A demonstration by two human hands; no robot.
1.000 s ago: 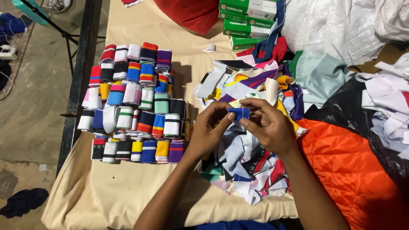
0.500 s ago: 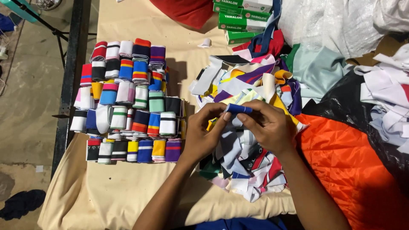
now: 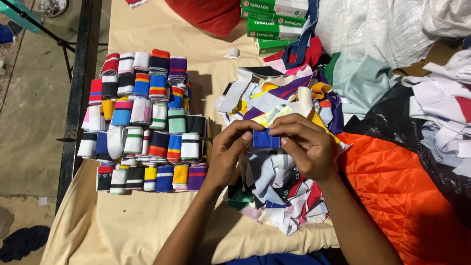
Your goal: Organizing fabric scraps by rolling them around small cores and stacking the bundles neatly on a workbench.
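Both hands meet over a loose heap of coloured fabric strips on the cloth-covered table. My left hand and my right hand pinch a small blue knit strip between their fingertips, folded or rolled into a short block. To the left lies a neat stack of rolled striped strips in many colours, set in rows.
Green and white boxes lie at the far edge by a red bundle. An orange quilted fabric and black plastic lie to the right, with white cloth behind. The table's left edge drops to a concrete floor.
The blue strip has gone from a thin band held up between the hands to a shorter, thicker block. The hands stay at the same spot.
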